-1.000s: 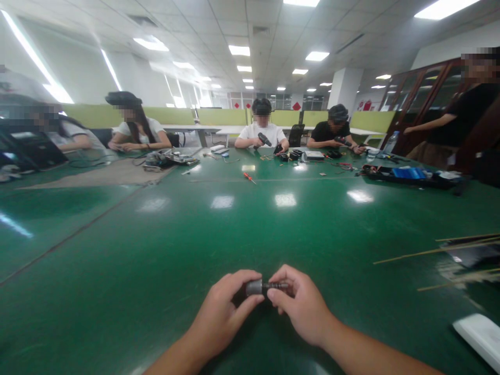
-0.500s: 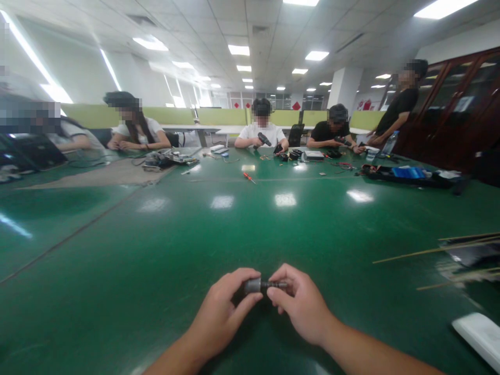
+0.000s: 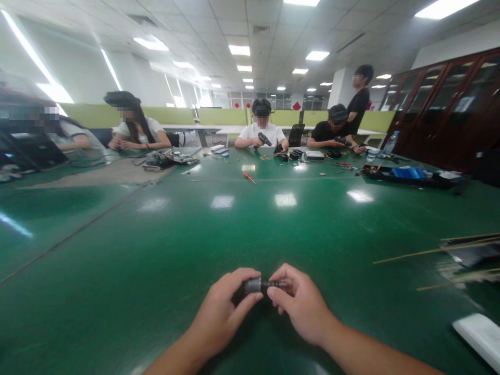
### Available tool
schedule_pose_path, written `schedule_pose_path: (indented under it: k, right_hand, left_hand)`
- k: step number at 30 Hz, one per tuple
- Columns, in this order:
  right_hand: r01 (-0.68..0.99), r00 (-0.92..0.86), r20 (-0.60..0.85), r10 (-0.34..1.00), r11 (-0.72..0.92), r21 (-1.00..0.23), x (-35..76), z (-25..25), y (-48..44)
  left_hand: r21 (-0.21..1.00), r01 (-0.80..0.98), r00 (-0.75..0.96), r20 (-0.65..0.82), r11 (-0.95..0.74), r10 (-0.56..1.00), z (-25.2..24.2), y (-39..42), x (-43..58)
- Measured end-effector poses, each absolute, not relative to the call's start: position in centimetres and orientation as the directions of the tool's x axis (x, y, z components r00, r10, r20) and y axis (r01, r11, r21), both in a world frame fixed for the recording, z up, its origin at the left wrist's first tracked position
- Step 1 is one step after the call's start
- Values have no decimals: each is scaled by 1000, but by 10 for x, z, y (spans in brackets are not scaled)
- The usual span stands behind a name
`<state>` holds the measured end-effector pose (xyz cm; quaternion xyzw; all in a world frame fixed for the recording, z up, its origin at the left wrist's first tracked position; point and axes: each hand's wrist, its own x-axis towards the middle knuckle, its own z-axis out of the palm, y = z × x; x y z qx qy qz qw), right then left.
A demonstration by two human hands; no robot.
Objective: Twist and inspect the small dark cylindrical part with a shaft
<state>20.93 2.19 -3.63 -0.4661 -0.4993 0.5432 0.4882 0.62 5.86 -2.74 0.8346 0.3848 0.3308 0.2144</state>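
Cylinder (image 3: 253, 285) with a thin shaft (image 3: 269, 284) is over the green table's (image 3: 250, 229) near side. The left hand (image 3: 219, 310) pinches the cylinder between thumb and fingers; the right hand's (image 3: 304, 310) curled fingers hold the shaft. A red screwdriver (image 3: 247, 176) lies toward the table's far side.

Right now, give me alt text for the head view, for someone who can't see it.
The left hand grips a dark cylinder in its fingers, while the right hand holds the thin shaft projecting from it over a green table. A red screwdriver lies farther back, and co-workers sit along the far side.
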Motion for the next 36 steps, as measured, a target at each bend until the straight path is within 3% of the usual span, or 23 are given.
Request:
schedule_pose_path:
  k: [36]
  right_hand:
    - [-98, -76, -30, 997, -37, -994, 209, -35, 22]
  left_hand:
    - [658, 489, 462, 362, -573, 810, -26, 60, 6]
